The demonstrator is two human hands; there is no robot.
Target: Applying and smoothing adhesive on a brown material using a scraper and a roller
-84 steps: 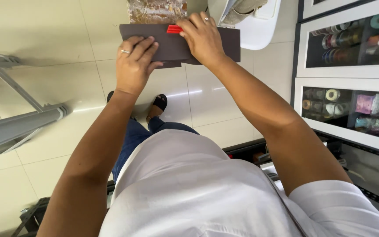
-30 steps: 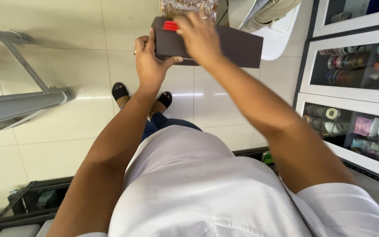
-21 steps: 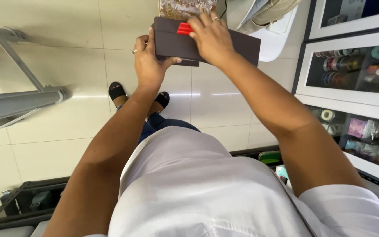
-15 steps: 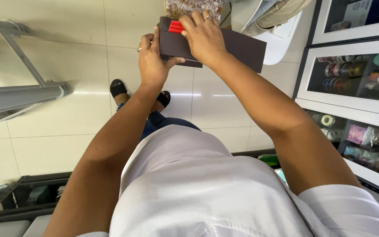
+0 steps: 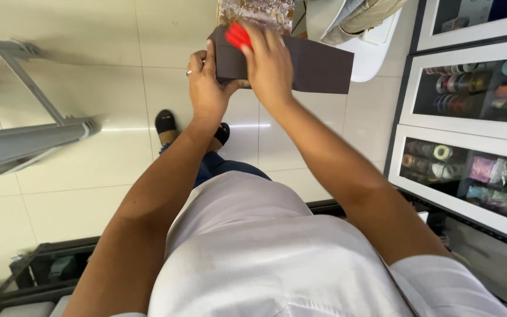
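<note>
I hold a flat dark brown card sheet (image 5: pixel 318 64) out in front of me, above the tiled floor. My left hand (image 5: pixel 206 88), with a ring on one finger, grips its left edge from below. My right hand (image 5: pixel 270 64) lies on top of the sheet and presses a small red tool (image 5: pixel 237 35) against its upper left part. The tool is blurred and mostly covered by my fingers.
A patterned gold-brown piece (image 5: pixel 256 13) lies beyond the sheet. A white seat with a bag (image 5: pixel 371 41) stands at the top right. White glass-front cabinets (image 5: pixel 470 117) with ribbon rolls line the right. A grey metal frame (image 5: pixel 24 141) stands left. A dark rack (image 5: pixel 36 276) is behind me.
The red tool under my right hand has slid back and forth along the sheet's top left, and the view has shifted slightly. My left hand keeps its grip.
</note>
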